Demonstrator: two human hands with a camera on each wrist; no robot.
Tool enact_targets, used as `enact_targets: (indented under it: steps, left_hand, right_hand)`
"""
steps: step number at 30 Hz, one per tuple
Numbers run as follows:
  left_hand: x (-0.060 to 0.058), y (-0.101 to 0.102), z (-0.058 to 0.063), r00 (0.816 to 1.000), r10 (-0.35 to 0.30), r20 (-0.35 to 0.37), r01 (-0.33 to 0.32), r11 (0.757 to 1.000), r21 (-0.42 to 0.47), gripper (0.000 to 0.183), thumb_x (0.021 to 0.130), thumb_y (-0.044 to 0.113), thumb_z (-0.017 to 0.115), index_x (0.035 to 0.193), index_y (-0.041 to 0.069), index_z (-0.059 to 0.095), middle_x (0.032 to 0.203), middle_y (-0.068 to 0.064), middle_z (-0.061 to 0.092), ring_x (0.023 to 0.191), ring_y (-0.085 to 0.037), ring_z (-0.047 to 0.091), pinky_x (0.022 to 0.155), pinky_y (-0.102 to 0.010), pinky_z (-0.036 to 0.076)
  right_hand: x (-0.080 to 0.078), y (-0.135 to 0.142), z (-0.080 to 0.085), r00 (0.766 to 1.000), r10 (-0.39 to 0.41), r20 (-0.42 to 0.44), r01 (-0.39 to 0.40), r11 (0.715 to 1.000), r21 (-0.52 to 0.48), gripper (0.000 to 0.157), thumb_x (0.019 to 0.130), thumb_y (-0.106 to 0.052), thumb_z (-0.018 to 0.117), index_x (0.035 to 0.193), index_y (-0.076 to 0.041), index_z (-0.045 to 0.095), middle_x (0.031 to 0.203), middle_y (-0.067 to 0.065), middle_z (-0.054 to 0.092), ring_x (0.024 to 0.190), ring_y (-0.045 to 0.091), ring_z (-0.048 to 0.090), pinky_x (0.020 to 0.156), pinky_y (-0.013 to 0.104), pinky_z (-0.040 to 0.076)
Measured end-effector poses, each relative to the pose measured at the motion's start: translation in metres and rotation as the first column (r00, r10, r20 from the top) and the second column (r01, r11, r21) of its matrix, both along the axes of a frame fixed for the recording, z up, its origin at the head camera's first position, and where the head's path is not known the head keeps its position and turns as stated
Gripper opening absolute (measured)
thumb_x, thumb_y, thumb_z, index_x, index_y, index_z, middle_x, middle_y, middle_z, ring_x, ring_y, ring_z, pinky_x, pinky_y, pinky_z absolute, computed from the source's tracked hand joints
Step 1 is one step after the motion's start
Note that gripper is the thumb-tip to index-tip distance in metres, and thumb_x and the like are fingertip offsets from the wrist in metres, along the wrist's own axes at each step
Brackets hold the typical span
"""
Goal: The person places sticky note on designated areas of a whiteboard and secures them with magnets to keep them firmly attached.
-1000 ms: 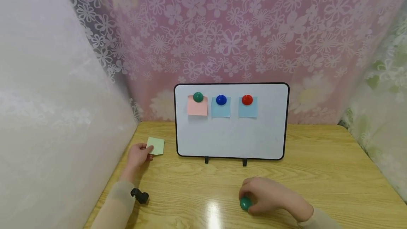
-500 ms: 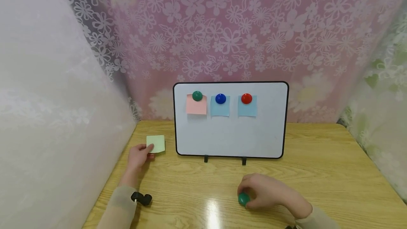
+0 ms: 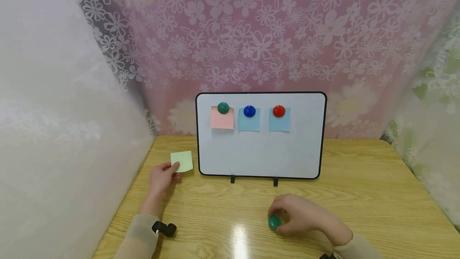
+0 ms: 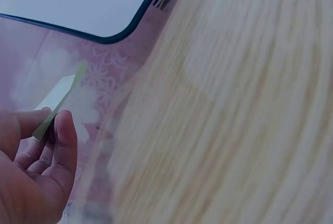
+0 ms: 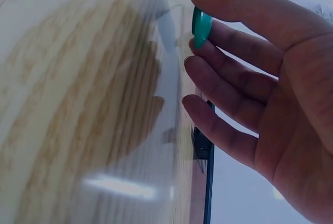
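Observation:
Between thumb and fingers, my left hand (image 3: 161,177) pinches a pale green sticky note (image 3: 182,161) just left of the whiteboard (image 3: 260,153). In the left wrist view the sticky note (image 4: 60,96) is seen nearly edge-on, raised off the table. My right hand (image 3: 300,214) holds a round green magnet (image 3: 274,223) by its edges over the table in front of the board. The right wrist view has this magnet (image 5: 202,27) gripped between thumb and fingertips, its flat dark back facing away from the palm.
On the board a green magnet (image 3: 223,108) holds a pink note (image 3: 222,122); a blue magnet (image 3: 249,111) and a red magnet (image 3: 278,111) hold blue notes. Small black feet (image 3: 275,181) prop the board on the wooden table (image 3: 359,187). A white wall sheet (image 3: 72,131) borders the left.
My left hand has moved slightly right with the sticky note, nearer the board's left edge. My right hand, still holding the green magnet, has shifted slightly up in the view.

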State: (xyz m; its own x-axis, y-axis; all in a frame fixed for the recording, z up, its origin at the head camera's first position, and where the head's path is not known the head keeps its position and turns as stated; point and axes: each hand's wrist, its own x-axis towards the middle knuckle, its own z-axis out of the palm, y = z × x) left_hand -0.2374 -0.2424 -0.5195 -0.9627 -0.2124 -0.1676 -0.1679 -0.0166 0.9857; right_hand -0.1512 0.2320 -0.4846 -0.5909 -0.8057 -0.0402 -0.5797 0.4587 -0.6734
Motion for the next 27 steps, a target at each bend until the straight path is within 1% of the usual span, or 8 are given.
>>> enact_targets:
  steps: [7, 13, 20, 27]
  left_hand:
    - [0.006, 0.007, 0.001, 1.0, 0.011, -0.028, -0.011, 1.0, 0.014, 0.039, 0.105, 0.018, 0.074, 0.125, -0.013, 0.064, 0.088, -0.006, 0.074, 0.072, -0.019, 0.074, 0.075, -0.036, 0.065]
    - [0.012, 0.016, 0.006, 0.999, 0.023, -0.043, -0.021, 0.999, 0.041, 0.034, 0.104, 0.017, 0.075, 0.117, -0.012, 0.066, 0.087, -0.004, 0.072, 0.074, -0.021, 0.074, 0.078, -0.038, 0.065]
    - [0.015, 0.026, 0.011, 0.997, 0.037, -0.063, -0.033, 0.998, 0.061, 0.031, 0.103, 0.015, 0.076, 0.114, -0.012, 0.065, 0.084, -0.003, 0.071, 0.07, -0.02, 0.073, 0.075, -0.036, 0.065]
    - [0.018, 0.032, 0.015, 0.996, 0.018, -0.087, -0.013, 0.998, 0.063, 0.028, 0.103, 0.015, 0.076, 0.11, -0.01, 0.066, 0.083, -0.004, 0.072, 0.07, -0.02, 0.072, 0.073, -0.034, 0.064]
  right_hand:
    - [-0.002, -0.002, 0.0, 0.999, -0.033, 0.001, 0.033, 0.999, -0.006, 0.032, 0.094, -0.023, 0.087, 0.124, -0.017, 0.076, 0.115, -0.014, 0.069, 0.098, 0.002, 0.065, 0.083, 0.028, 0.059]
    - [-0.004, -0.001, 0.004, 0.999, -0.045, -0.023, 0.045, 0.999, -0.017, 0.03, 0.092, -0.019, 0.087, 0.12, -0.015, 0.077, 0.111, -0.013, 0.069, 0.094, 0.004, 0.066, 0.08, 0.028, 0.059]
    - [-0.01, 0.0, 0.008, 0.998, -0.061, -0.007, 0.061, 0.998, 0.008, 0.03, 0.093, -0.019, 0.087, 0.12, -0.015, 0.077, 0.111, -0.012, 0.068, 0.096, 0.005, 0.065, 0.082, 0.029, 0.06]
    - [-0.017, 0.002, 0.009, 0.998, -0.05, -0.037, 0.049, 0.999, -0.011, 0.029, 0.093, -0.016, 0.086, 0.121, -0.012, 0.077, 0.112, -0.007, 0.07, 0.095, 0.007, 0.068, 0.08, 0.03, 0.061]
